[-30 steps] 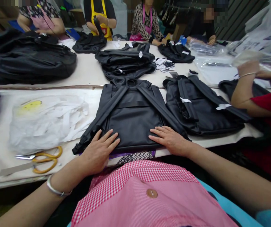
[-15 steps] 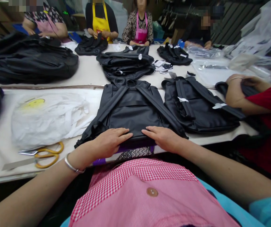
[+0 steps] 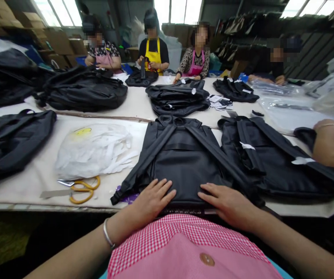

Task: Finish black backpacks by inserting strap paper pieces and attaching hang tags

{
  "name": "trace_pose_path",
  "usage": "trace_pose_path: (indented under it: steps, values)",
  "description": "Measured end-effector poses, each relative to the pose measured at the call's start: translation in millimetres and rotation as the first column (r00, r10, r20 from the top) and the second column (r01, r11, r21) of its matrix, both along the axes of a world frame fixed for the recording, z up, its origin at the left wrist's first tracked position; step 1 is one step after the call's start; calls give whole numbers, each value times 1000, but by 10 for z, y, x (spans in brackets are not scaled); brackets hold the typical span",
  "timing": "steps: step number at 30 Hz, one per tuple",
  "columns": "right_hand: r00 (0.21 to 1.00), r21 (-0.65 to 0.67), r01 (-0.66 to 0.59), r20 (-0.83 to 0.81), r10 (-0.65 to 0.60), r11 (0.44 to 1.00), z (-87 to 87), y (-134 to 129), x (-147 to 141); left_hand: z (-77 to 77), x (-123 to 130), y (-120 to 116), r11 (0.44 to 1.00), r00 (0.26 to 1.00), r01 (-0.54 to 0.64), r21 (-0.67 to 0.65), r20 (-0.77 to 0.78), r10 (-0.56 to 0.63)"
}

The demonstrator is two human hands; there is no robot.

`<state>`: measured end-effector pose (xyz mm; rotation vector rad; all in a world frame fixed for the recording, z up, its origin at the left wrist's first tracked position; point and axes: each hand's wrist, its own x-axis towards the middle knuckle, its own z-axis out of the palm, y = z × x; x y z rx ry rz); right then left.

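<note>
A black backpack [image 3: 184, 166] lies flat in front of me, its two shoulder straps spread in an upside-down V from the top. My left hand [image 3: 155, 197] rests on its lower left part, fingers stretched out. On the lower right part lies my right hand [image 3: 227, 203], also flat with fingers extended. Neither hand grips anything. Under the backpack's near edge, bits of something purple [image 3: 130, 198] show.
Left of the backpack are a plastic bag of white strips [image 3: 94, 151], yellow-handled scissors [image 3: 82, 192] and another black bag [image 3: 15, 143]. A second backpack [image 3: 277, 159] with white tags lies to the right, beside a co-worker's arm [image 3: 328, 143]. Several people work across the table.
The camera view has tilted up and turned left, so things sit lower and further right. Both hands stay flat on the backpack. The co-worker in the pink apron has reached an arm forward.
</note>
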<state>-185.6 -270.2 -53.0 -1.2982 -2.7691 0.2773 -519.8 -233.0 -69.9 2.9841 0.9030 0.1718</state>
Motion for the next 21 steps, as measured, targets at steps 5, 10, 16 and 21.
trace_pose_path:
  steps: [5, 10, 16, 21]
  values:
    - [1000, -31, -12, 14, 12, 999, 106, 127, -148, 212, -59, -16, 966, 985, 87, -244, 167, -47]
    - [990, 106, -77, -109, 89, 991, 186, 554, -694, 374, -511, 304, 867, 755, -385, -315, 432, 492]
    - [980, -108, -198, 1, 200, 974, -368, 645, -977, 146, -1002, 474, 577, 680, -572, -583, 58, 731]
    - [985, -149, -174, -36, 170, 973, -403, 652, -906, 589, -994, 667, 376, 598, -400, -836, 73, 798]
